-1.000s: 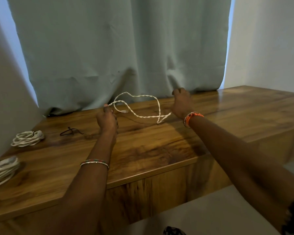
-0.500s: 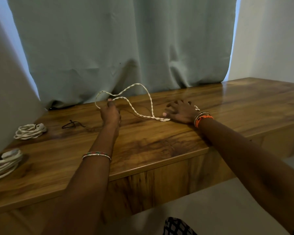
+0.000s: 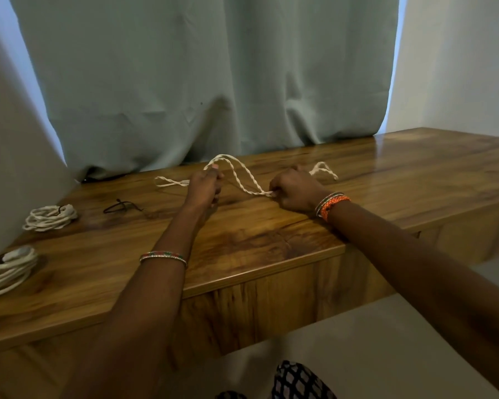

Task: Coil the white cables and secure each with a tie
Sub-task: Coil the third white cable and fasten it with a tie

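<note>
A white twisted cable [image 3: 244, 175] is arching loosely above the table toward 12 o'clock, one end loop trailing out toward 9 o'clock and another lying toward 3 o'clock. Two finished white coils are lying at 9 o'clock: a smaller coil [image 3: 51, 217] and a larger coil [image 3: 7, 270], each bound with a dark tie. A loose dark tie [image 3: 121, 205] is lying just at 3 o'clock of the smaller one.

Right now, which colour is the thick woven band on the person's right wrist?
Bright orange: the thick woven wristband shows best in the head view.

Left edge cuts off the nearer coiled cable [image 3: 7, 269].
</note>
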`<state>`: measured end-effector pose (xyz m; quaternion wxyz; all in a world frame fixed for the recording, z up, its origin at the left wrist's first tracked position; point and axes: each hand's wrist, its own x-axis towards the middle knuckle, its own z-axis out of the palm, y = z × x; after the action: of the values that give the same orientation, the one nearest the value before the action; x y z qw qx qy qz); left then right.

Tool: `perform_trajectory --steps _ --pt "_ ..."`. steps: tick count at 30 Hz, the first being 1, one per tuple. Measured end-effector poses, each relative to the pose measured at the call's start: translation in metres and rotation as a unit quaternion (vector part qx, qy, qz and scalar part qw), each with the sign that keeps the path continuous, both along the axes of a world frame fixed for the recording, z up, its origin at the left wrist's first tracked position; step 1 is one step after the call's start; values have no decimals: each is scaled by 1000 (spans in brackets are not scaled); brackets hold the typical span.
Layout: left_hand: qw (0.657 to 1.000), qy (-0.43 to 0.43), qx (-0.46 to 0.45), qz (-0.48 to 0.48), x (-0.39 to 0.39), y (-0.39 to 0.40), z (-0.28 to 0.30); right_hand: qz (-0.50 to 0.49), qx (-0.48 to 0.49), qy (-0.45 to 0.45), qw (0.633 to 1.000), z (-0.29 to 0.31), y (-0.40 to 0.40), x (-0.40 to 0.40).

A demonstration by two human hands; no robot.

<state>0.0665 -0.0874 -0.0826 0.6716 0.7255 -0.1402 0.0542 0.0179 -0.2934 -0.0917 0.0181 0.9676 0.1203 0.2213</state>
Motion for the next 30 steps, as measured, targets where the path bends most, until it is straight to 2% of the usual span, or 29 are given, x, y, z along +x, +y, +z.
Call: perform_trajectory --steps 6,12,16,19,21,23,24,26,28,30 --pt "983 -138 106 -51 -13 -15 9 -30 33 -120 992 15 -1 -4" --pt "941 -241 217 -97 -13 -55 49 -16 5 -205 979 49 -11 -13" --pt "912 -301 269 -75 -14 -79 78 -18 32 -258 965 67 -25 -22" --pt "918 -298 260 -17 -22 -90 90 -78 108 -315 940 72 -38 -22" --pt "947 -244 208 18 -27 -95 96 -134 178 -317 922 75 -50 -22" --pt "990 -111 90 7 -33 -90 100 -153 240 -303 910 76 -64 -24" --pt "998 -45 27 -18 -34 -83 102 -146 281 -289 904 75 -73 -26" --pt "991 28 -93 -87 -34 -62 106 -149 341 -266 889 72 -90 -34" --pt "973 63 -186 -125 -30 -37 114 -237 312 -231 891 65 -107 -40" --pt "958 80 -245 -123 -28 -18 119 -335 265 -181 886 58 -114 -47"
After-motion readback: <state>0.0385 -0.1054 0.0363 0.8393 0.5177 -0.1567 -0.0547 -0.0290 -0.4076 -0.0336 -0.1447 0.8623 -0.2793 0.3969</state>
